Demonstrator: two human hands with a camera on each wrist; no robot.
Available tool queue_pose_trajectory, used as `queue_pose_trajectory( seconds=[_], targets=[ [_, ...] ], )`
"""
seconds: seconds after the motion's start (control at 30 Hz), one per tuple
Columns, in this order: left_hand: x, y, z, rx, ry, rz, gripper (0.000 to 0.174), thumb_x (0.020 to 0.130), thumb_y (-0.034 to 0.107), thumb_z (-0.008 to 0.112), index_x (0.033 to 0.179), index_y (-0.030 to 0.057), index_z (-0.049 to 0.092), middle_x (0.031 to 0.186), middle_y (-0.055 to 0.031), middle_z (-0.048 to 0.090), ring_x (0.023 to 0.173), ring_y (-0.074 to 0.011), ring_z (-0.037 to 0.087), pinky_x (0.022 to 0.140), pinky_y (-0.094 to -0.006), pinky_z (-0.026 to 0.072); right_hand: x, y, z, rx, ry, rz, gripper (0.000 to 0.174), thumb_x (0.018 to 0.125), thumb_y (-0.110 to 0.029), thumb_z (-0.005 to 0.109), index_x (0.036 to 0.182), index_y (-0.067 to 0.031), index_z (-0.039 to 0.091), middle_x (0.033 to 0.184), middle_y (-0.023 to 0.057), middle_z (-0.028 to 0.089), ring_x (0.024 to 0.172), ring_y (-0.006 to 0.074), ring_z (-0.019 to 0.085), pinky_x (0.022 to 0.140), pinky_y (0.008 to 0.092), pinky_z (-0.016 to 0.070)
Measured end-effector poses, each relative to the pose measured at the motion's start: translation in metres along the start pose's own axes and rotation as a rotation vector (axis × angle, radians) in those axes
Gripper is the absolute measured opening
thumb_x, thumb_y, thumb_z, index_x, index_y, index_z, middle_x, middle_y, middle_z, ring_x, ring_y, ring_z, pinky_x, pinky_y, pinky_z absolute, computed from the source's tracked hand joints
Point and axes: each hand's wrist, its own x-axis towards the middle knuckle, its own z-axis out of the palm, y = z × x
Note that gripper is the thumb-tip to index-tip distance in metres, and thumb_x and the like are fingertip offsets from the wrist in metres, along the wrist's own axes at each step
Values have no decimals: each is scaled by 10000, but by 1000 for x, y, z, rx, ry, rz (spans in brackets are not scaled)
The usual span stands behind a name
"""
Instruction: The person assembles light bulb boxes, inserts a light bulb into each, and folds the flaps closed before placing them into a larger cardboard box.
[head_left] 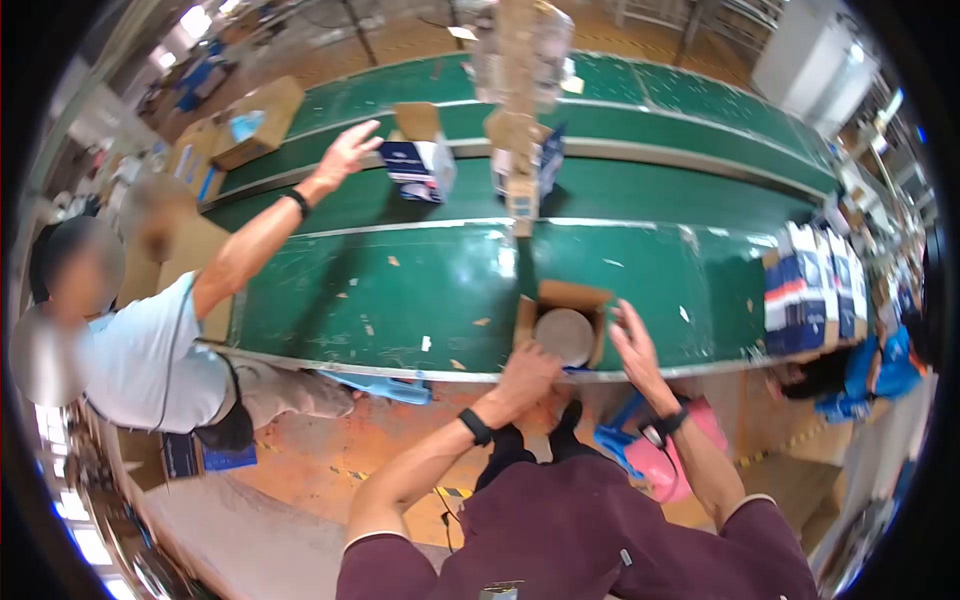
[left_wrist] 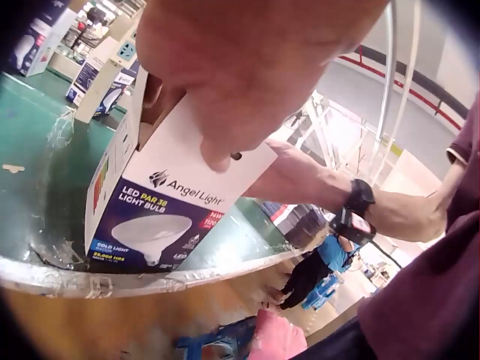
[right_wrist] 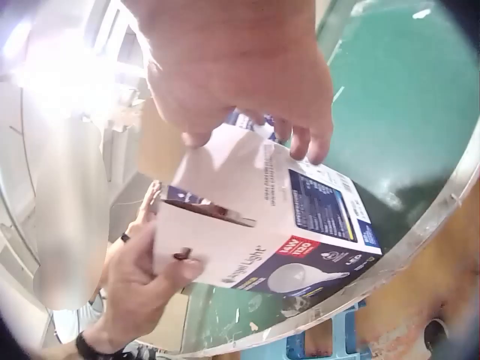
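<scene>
An open-topped LED light bulb box (left_wrist: 172, 202), white and dark blue, stands at the near edge of the green work surface. In the head view, a bulb's round, pale face (head_left: 564, 337) shows inside its brown cardboard walls. My left hand (head_left: 530, 378) grips the box at its near left rim. Its thumb lies on the printed front panel, with the fingers over the edge. My right hand (head_left: 636, 345) is at the right side of the box, fingers extended. In the right wrist view, its fingertips (right_wrist: 319, 146) are right at the box's upper edge.
Beyond an upright post (head_left: 520, 120), a belt carries open bulb boxes (head_left: 418, 170). Several packed boxes (head_left: 800, 290) stand at the right. On the left, another person's arm (head_left: 250, 235) reaches over the surface. A blue stool (head_left: 615, 440) and a pink item (head_left: 690, 455) are below.
</scene>
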Motion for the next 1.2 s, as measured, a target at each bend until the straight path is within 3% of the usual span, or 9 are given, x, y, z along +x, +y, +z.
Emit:
queue_pose_trajectory(
  seconds=[0.1, 0.43, 0.53, 0.73, 0.93, 0.97, 1.1, 1.13, 1.2],
  targets=[
    [-7, 4, -2, 58, 254, -36, 295, 907, 177, 647, 1151, 15, 679, 1035, -152, 719, 1246, -369, 611, 1215, -573, 337, 22, 62, 22, 217, -225, 276, 899, 995, -396, 757, 1648, 24, 304, 1557, 237, 508, 1459, 315, 483, 1192, 421, 400],
    [-29, 8, -2, -229, 440, -218, 175, 774, -30, 777, 926, 38, 721, 1616, -240, 418, 1480, -533, 393, 1220, -554, 378, 50, 56, 48, 156, -309, 94, 1135, 836, -453, 899, 1672, -25, 262, 1566, 278, 446, 1461, 363, 447, 1217, 439, 365],
    [-31, 1, 20, -445, 351, -170, 215, 776, -36, 779, 977, 15, 721, 1602, -248, 473, 1492, -444, 442, 1230, -524, 381, 49, 49, 49, 198, -308, 137, 1171, 808, -490, 909, 1671, -26, 267, 1536, 287, 469, 1381, 354, 521, 1172, 444, 422],
    [-7, -40, -1, -313, 38, 202, 635, 909, 351, 777, 1483, 156, 590, 1580, -146, 537, 1472, -393, 472, 1240, -494, 362, 48, 33, 44, 136, -359, 150, 1028, 850, -455, 876, 1637, -47, 354, 1493, 264, 528, 1314, 355, 583, 1113, 447, 478],
    [-1, -62, 9, -111, -45, 298, 599, 950, 437, 709, 1509, 260, 582, 1663, -112, 440, 1555, -384, 346, 1269, -558, 272, 45, -1, 20, 113, -152, 118, 641, 1003, -345, 736, 1529, -46, 527, 1525, 143, 549, 1390, 272, 549, 1151, 407, 449],
    [-5, -61, 14, -91, -46, 303, 597, 955, 437, 702, 1515, 274, 577, 1671, -108, 429, 1562, -384, 335, 1269, -566, 265, 59, -17, 6, 35, -182, -111, 471, 1038, -312, 691, 1417, -37, 642, 1436, 149, 625, 1355, 263, 579, 1135, 391, 456],
    [-7, -58, 17, -323, -121, 142, 559, 953, 308, 660, 1488, 163, 589, 1595, -137, 512, 1524, -357, 405, 1288, -528, 239, 89, -48, -11, -89, -840, -34, 331, 1011, -330, 722, 1171, -45, 776, 1242, 168, 722, 1225, 304, 660, 1079, 408, 495],
    [-1, -56, 14, -353, 28, 209, 564, 957, 319, 659, 1484, 128, 593, 1547, -141, 561, 1501, -348, 437, 1286, -527, 251, 86, -66, -11, -273, -898, -280, 346, 972, -358, 761, 1127, -50, 789, 1247, 187, 721, 1204, 336, 671, 1071, 423, 507],
    [-10, -63, 28, -208, 52, 273, 587, 971, 325, 670, 1523, 163, 554, 1556, -135, 548, 1488, -328, 458, 1280, -525, 275, 85, -60, -1, -460, -823, -479, 546, 914, -451, 801, 1327, -102, 722, 1435, 230, 622, 1376, 423, 547, 1149, 529, 443]
  ],
)
